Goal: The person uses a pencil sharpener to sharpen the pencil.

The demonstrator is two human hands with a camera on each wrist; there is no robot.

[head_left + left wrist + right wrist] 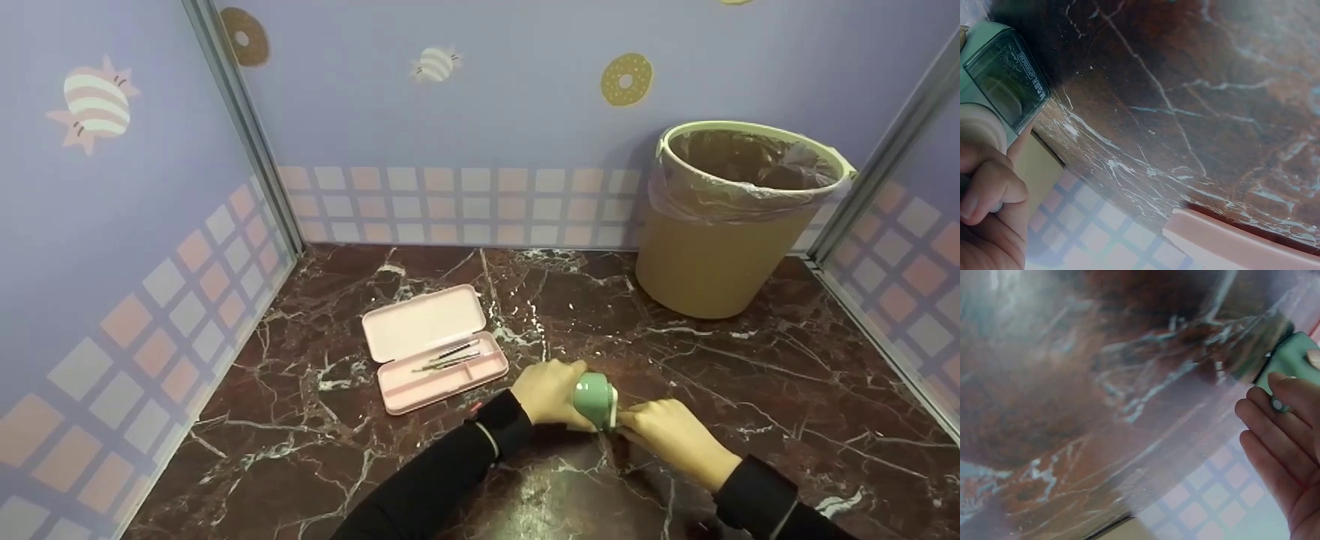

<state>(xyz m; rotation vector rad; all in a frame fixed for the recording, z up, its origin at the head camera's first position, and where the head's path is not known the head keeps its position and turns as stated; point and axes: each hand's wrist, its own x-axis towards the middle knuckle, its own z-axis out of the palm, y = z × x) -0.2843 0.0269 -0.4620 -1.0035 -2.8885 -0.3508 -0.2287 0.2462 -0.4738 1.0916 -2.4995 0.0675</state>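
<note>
In the head view a green pencil sharpener (592, 401) is held low over the dark marbled tabletop. My left hand (549, 391) grips it from the left side. The left wrist view shows its see-through shavings box (1008, 79) and a round cream part (979, 126) beside curled fingers, with a small grey-green end between them. On the other side my right hand (667, 433) holds the crank; the right wrist view shows the small crank knob (1276, 404) between its thumb and fingers. The inside of the sharpener is mostly hidden.
An open pink pencil case (442, 386) with several thin pencils or pens lies left of my hands. A lined beige waste bin (705, 255) stands at the back right. White specks dot the tabletop (750, 390). Patterned panels (465, 120) enclose the back and sides.
</note>
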